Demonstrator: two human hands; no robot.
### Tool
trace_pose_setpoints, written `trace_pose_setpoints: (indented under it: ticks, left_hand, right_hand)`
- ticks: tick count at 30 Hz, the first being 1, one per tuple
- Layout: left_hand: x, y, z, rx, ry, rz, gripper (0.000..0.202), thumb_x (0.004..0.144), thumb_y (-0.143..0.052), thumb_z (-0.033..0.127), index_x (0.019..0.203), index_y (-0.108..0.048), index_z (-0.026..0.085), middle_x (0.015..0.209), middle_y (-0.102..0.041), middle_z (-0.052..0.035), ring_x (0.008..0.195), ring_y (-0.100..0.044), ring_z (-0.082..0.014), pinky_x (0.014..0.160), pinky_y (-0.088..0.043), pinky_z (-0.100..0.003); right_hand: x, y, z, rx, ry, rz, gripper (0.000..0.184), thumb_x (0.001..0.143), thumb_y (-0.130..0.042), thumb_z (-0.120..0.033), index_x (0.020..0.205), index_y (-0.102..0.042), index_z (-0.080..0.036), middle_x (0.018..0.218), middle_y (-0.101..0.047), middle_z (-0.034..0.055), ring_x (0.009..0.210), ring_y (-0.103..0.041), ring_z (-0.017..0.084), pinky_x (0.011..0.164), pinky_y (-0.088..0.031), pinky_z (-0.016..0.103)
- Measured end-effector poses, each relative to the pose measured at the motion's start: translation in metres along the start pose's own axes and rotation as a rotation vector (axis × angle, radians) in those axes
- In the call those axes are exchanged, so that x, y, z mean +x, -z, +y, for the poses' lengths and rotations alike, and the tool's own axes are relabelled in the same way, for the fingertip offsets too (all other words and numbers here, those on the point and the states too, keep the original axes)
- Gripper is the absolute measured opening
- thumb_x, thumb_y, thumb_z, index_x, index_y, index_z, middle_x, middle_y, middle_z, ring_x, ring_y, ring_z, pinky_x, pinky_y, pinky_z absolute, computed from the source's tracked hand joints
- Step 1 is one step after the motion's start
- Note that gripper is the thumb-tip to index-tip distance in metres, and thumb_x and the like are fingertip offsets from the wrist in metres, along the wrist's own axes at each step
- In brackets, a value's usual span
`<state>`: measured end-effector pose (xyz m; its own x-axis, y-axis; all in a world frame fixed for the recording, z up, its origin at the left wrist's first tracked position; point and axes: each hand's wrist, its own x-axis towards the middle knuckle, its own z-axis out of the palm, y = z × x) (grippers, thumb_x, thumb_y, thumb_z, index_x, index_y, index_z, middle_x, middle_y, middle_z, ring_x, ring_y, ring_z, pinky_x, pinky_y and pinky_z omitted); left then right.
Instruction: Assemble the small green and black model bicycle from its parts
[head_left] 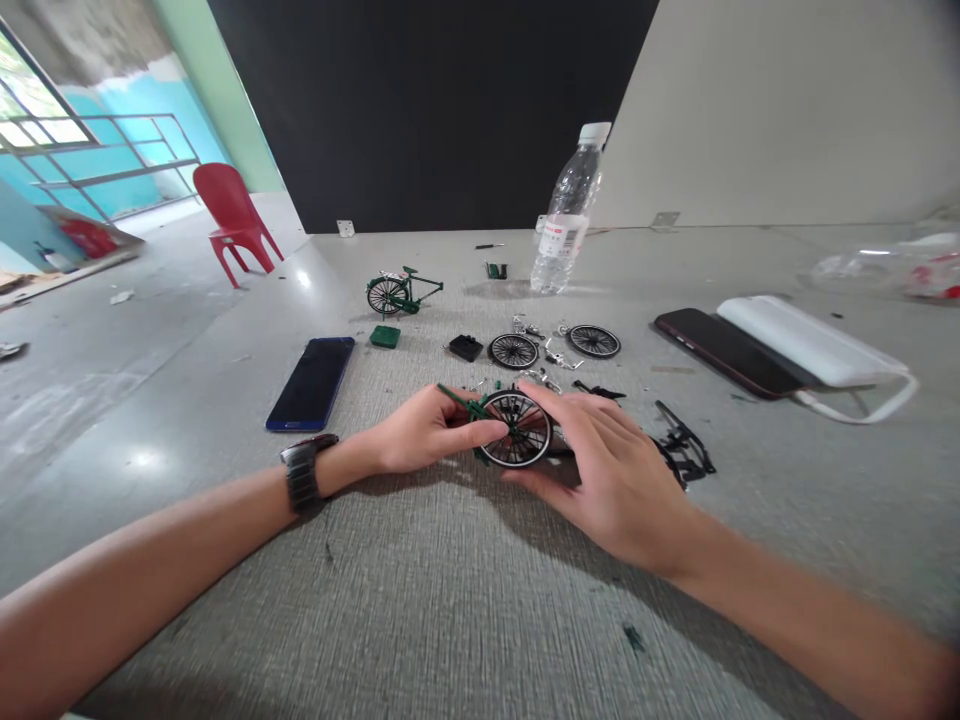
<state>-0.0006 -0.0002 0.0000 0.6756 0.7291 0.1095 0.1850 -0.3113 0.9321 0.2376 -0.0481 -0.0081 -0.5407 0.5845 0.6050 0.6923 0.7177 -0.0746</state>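
My left hand (427, 428) pinches the green frame (466, 404) of a small model bicycle. My right hand (600, 470) curls around its spoked wheel (517, 430) from the right, fingers closed on the rim. Both hands rest on the grey table (450, 600). Two loose spoked wheels (514, 351) (594, 341) lie just beyond, with small silver parts (559, 357) between them. A partly built green model bicycle (399, 290) stands farther back. Black plastic pieces (686, 445) lie right of my right hand.
A dark phone (312, 383) lies left of the parts, another phone (724, 350) and a white power bank (810, 342) at right. A water bottle (568, 215) stands behind. A green block (385, 336) and black block (466, 347) sit nearby. A red chair (234, 222) stands on the floor.
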Motion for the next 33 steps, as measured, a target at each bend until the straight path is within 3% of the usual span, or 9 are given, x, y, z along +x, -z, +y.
trace_pose_setpoints:
  ticks: [6, 14, 18, 21, 26, 33]
  left_hand:
    - [0.0, 0.0, 0.0, 0.009, 0.011, 0.001, 0.037, 0.094, -0.063, 0.047, 0.094, -0.073, 0.012, 0.08, -0.065, -0.0031, 0.07, -0.051, -0.013, 0.065, -0.044, -0.025]
    - [0.001, 0.0, 0.001, -0.023, -0.009, 0.02, 0.035, 0.094, -0.065, 0.045, 0.089, -0.071, 0.012, 0.075, -0.063, -0.0018, 0.067, -0.048, -0.0116, 0.06, -0.04, -0.024]
    - [0.001, 0.001, -0.006, -0.089, 0.02, 0.103, 0.039, 0.094, -0.065, 0.051, 0.082, -0.067, 0.014, 0.06, -0.05, 0.0025, 0.055, -0.037, -0.0093, 0.051, -0.03, -0.024]
    - [0.002, 0.002, -0.013, -0.118, 0.079, 0.183, 0.046, 0.094, -0.064, 0.056, 0.073, -0.06, 0.016, 0.054, -0.041, 0.0046, 0.051, -0.032, -0.0083, 0.048, -0.025, -0.026]
    - [0.002, 0.002, -0.015, -0.142, 0.083, 0.19, 0.046, 0.094, -0.065, 0.056, 0.072, -0.057, 0.017, 0.053, -0.04, 0.0046, 0.051, -0.031, -0.008, 0.048, -0.023, -0.027]
    - [0.003, 0.0, -0.012, -0.19, 0.068, 0.209, 0.044, 0.094, -0.066, 0.054, 0.071, -0.055, 0.018, 0.052, -0.037, 0.0063, 0.05, -0.03, -0.0074, 0.046, -0.023, -0.026]
  right_hand:
    - [0.002, 0.001, -0.001, -0.003, -0.007, 0.014, 0.068, 0.102, -0.058, -0.055, 0.155, -0.041, -0.016, 0.122, -0.076, 0.0155, 0.104, -0.074, 0.031, 0.095, -0.056, 0.048]
    - [0.0, 0.0, 0.0, 0.004, -0.052, -0.017, 0.068, 0.103, -0.056, -0.055, 0.157, -0.038, -0.017, 0.119, -0.076, 0.0144, 0.105, -0.072, 0.031, 0.095, -0.055, 0.048]
    - [-0.001, -0.002, 0.006, -0.075, -0.086, -0.078, 0.077, 0.101, -0.054, -0.063, 0.158, -0.036, -0.015, 0.124, -0.072, 0.0177, 0.115, -0.068, 0.035, 0.097, -0.053, 0.051]
    - [-0.003, -0.004, 0.013, -0.145, -0.106, -0.137, 0.074, 0.099, -0.05, -0.068, 0.152, -0.045, -0.016, 0.131, -0.069, 0.0191, 0.12, -0.064, 0.038, 0.097, -0.051, 0.054]
    - [-0.002, -0.003, 0.023, -0.22, -0.119, -0.169, 0.051, 0.105, -0.045, -0.058, 0.133, -0.062, -0.019, 0.129, -0.069, 0.0166, 0.121, -0.062, 0.036, 0.101, -0.048, 0.054]
    - [0.0, 0.004, 0.027, -0.295, -0.078, -0.163, 0.027, 0.107, -0.047, -0.033, 0.107, -0.071, -0.021, 0.118, -0.073, 0.011, 0.111, -0.064, 0.03, 0.102, -0.046, 0.049]
